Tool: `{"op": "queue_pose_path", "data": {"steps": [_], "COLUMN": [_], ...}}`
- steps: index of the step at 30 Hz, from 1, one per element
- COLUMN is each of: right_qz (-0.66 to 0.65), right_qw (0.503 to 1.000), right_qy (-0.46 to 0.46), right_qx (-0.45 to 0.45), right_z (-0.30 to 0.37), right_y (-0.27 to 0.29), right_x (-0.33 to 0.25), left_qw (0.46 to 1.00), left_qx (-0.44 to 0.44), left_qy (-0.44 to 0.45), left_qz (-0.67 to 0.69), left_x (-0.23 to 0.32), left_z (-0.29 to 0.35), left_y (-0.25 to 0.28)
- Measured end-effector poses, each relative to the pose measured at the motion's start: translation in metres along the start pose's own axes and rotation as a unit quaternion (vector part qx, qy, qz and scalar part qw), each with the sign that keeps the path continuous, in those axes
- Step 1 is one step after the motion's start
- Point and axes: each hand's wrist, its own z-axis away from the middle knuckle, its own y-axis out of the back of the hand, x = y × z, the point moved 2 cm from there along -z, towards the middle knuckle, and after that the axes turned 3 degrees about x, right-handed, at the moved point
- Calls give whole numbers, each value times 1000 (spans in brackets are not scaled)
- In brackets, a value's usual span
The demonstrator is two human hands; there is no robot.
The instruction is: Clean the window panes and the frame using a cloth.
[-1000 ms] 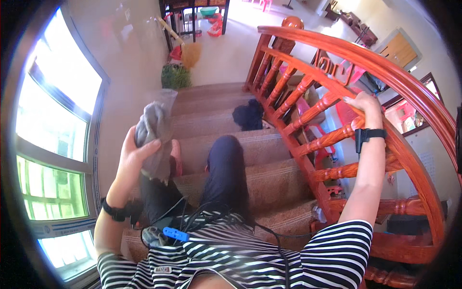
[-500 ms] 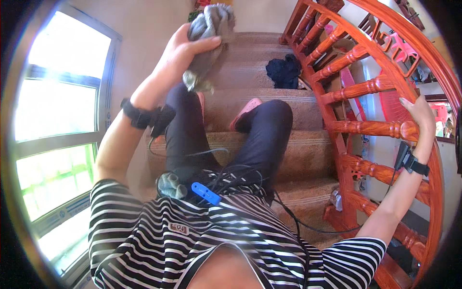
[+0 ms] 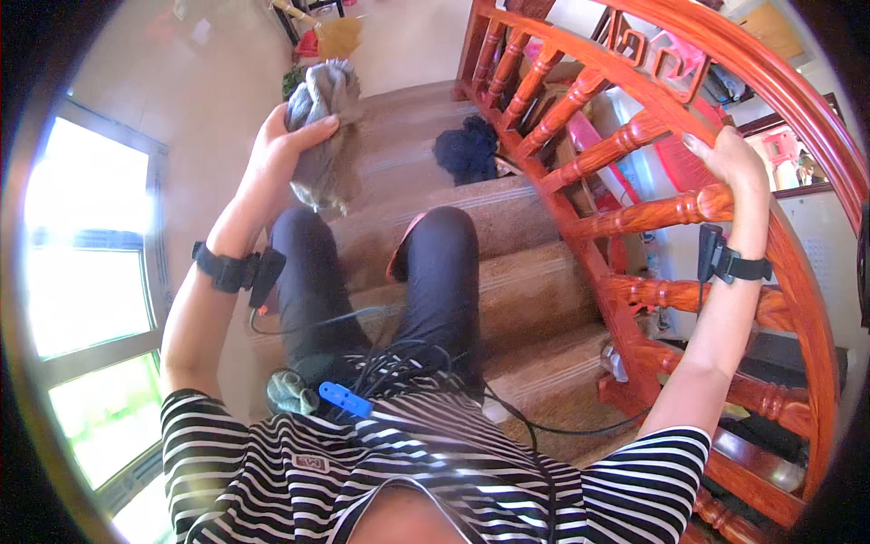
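My left hand (image 3: pixel 276 154) is raised ahead of me, closed around a crumpled grey cloth (image 3: pixel 317 168) that hangs down past my thumb. On the right, my right hand (image 3: pixel 739 168) is wrapped over the reddish-brown wooden handrail (image 3: pixel 787 263); its thumb shows on the near side, while its other fingers are hidden behind the rail. A second bunched grey cloth (image 3: pixel 292 392) sits at my waist. Beside it are a blue plastic device (image 3: pixel 345 399) and a tangle of black cables. Each wrist wears a black strap with a small box.
Carpeted stairs (image 3: pixel 507 213) run down ahead of me. A dark heap of cloth (image 3: pixel 467 150) lies on a step against the turned balusters (image 3: pixel 625 222). To the left is a bright window (image 3: pixel 95 272). Boxes and pink items stand beyond the railing.
The view has swung, so stairs and railing sit further left. One knee has come forward and hides most of the pink shoes. Both hands keep their holds on the cloth and the handrail.
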Motion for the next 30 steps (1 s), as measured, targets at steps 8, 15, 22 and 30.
{"op": "queue_pose_path", "data": {"steps": [8,15,22,30], "right_qz": [-575,-766,-692,-436], "right_qw": [805,636,688,862], "right_qy": [-5,-23,-96,-55], "right_qx": [144,95,196,251], "right_z": [-94,-98,-96,-123], "right_y": [-38,-30,-30,-70], "right_x": [-25,-22,-53,8], "left_qw": [1000,998,997,960], "left_qx": [2,2,-18,-58], "left_qy": [-6,-22,-9,-140], "left_qz": [-19,-52,-79,-237], "left_x": [13,14,4,-10], "left_z": [19,17,-40,-155], "left_y": [2,23,19,13]}}
